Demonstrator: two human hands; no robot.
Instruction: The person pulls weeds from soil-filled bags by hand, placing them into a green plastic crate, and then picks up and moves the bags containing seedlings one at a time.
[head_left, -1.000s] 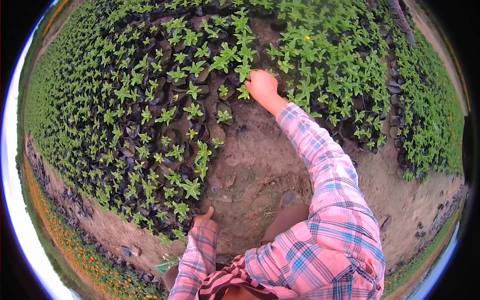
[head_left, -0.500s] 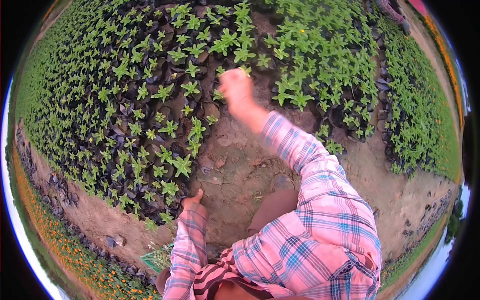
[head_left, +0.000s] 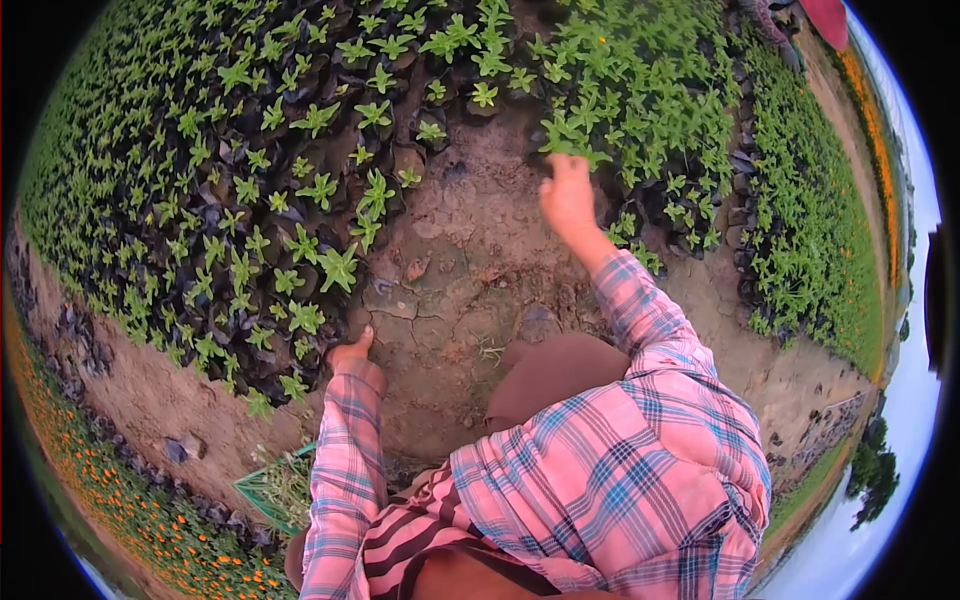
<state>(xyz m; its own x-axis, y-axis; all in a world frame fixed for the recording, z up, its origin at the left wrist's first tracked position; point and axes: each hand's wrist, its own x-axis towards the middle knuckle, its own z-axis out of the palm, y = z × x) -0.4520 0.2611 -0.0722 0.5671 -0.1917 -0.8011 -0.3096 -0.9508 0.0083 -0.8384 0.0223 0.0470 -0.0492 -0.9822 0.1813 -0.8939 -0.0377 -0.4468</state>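
Leafy green seedlings [head_left: 320, 190] in dark plastic bags stand packed together on the left. Low at that block's near corner is my left hand [head_left: 350, 352], thumb stretched up, its other fingers hidden against the bags. A denser block of taller seedlings [head_left: 640, 100] grows on the right. At its front edge my right hand [head_left: 570, 200] reaches in with fingers bent, its fingertips touching the lowest leaves. Whatever those fingers hold is too small or covered to make out. Bare, cracked soil [head_left: 455, 250] lies between both hands.
My knee [head_left: 560, 375] is bent over the soil. Beside my left forearm sits a green-edged container [head_left: 270, 490] with plant matter. Orange flowers [head_left: 130, 500] grow at lower left. Another person's sleeve [head_left: 765, 20] shows at upper right, near a red cloth [head_left: 827, 22].
My right hand has come right and nearer, from over the gap between the blocks to the right block's front edge. My left hand stays by the bags while the view has shifted.
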